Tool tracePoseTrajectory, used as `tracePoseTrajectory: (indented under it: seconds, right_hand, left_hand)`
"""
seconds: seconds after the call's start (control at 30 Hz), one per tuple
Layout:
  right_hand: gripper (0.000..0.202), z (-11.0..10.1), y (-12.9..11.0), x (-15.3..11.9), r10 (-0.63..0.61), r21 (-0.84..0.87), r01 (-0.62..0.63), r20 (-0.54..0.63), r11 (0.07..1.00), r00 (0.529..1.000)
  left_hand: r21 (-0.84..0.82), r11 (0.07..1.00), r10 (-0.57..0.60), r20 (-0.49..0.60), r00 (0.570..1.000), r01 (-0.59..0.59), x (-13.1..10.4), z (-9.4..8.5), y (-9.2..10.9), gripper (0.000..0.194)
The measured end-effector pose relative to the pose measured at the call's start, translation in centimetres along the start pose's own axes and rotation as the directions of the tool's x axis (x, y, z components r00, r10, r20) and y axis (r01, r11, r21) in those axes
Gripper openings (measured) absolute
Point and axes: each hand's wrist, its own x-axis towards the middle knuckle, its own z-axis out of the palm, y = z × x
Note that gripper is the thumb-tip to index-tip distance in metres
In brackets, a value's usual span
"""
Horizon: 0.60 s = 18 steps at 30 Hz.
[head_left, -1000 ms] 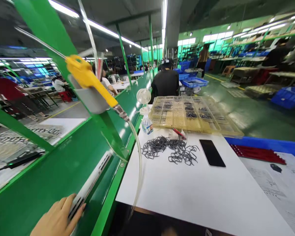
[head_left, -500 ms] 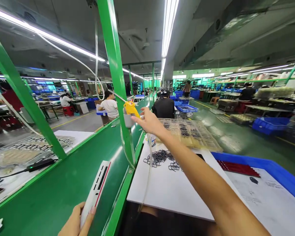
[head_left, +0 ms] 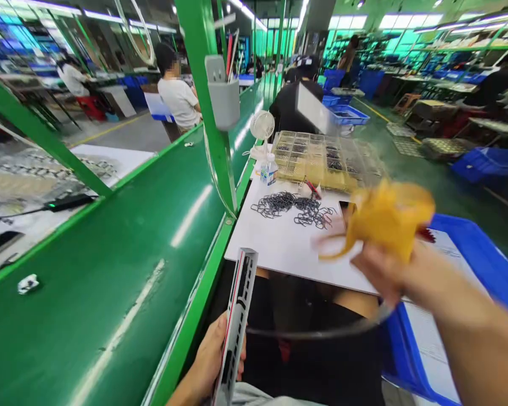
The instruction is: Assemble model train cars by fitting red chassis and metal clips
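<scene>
My left hand (head_left: 211, 347) is closed around a long narrow grey-white plastic housing (head_left: 236, 327) with black slots and a thin red line along its side. The housing is tilted, its far end raised, beside the green belt's edge. On the right, my right hand (head_left: 383, 270) grips a yellow air blow gun (head_left: 385, 217), smeared by motion, above the white worktable (head_left: 275, 245). A clear hose (head_left: 322, 334) trails from it toward my lap. Past the hands, a pile of black wire hooks (head_left: 275, 204) lies on the table.
A green conveyor (head_left: 152, 248) runs along the left, with a grey holder (head_left: 223, 98) on its green post. Beyond the hooks are a bottle (head_left: 269, 169), a small fan (head_left: 262, 125) and a compartment box (head_left: 322, 160). At right stands a blue bin (head_left: 474, 237). Co-workers sit further off.
My right hand has drawn the yellow blow gun out of the holder and swung it right and nearer. The housing in my left hand has moved right and turned. The view has tilted down.
</scene>
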Motion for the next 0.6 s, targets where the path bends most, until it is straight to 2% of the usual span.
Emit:
tracePoseTrajectory:
  seconds: [0.03, 0.07, 0.1, 0.13, 0.2, 0.3, 0.37, 0.43, 0.53, 0.6]
  right_hand:
    - [0.045, 0.0, 3.0, -3.5, 0.198, -0.053, -0.192, 0.161, 0.980, 0.967]
    - [0.048, 0.1, 5.8, -6.7, 0.326, -0.120, -0.305, 0.252, 0.945, 0.911]
    - [0.050, 0.4, 8.2, -9.5, 0.422, -0.187, -0.385, 0.241, 0.904, 0.874]
    - [0.055, 0.7, 10.1, -11.6, 0.507, -0.243, -0.461, 0.183, 0.853, 0.842]
    - [0.060, 1.6, 12.4, -14.3, 0.586, -0.297, -0.539, 0.094, 0.788, 0.805]
    - [0.050, 2.7, 13.0, -14.8, 0.607, -0.365, -0.542, 0.088, 0.757, 0.790]
    - [0.045, 3.1, 12.6, -14.1, 0.606, -0.411, -0.513, 0.132, 0.754, 0.785]
    - [0.037, 3.6, 12.4, -13.7, 0.630, -0.460, -0.493, 0.210, 0.739, 0.748]
    - [0.014, 5.3, 12.6, -14.0, 0.688, -0.587, -0.419, 0.364, 0.693, 0.628]
    - [0.014, 6.7, 13.0, -14.4, 0.727, -0.686, -0.320, 0.453, 0.654, 0.516]
  left_hand:
    - [0.057, 0.998, -0.005, -0.003, 1.000, 0.005, 0.5, 0.1, 0.0, 0.087]
    - [0.108, 0.994, -0.005, 0.012, 1.000, 0.003, 1.0, 0.3, 0.1, 0.086]
    - [0.151, 0.989, -0.008, 0.048, 0.999, 0.001, 1.5, 0.6, 0.3, 0.085]
    - [0.186, 0.983, -0.013, 0.092, 0.996, -0.004, 2.0, 0.9, 0.5, 0.084]
    - [0.242, 0.970, -0.020, 0.183, 0.983, -0.026, 2.8, 1.6, 0.7, 0.081]
    - [0.307, 0.950, -0.027, 0.266, 0.964, -0.058, 3.6, 2.2, 0.6, 0.077]
    - [0.343, 0.937, -0.033, 0.276, 0.961, -0.066, 3.8, 2.2, 0.3, 0.074]
    - [0.372, 0.925, -0.032, 0.268, 0.963, -0.073, 3.8, 1.9, 0.2, 0.072]
    - [0.396, 0.913, 0.009, 0.210, 0.978, -0.094, 3.8, 1.1, 0.7, 0.073]
    - [0.400, 0.911, 0.041, 0.141, 0.989, -0.095, 3.8, 0.7, 1.4, 0.077]
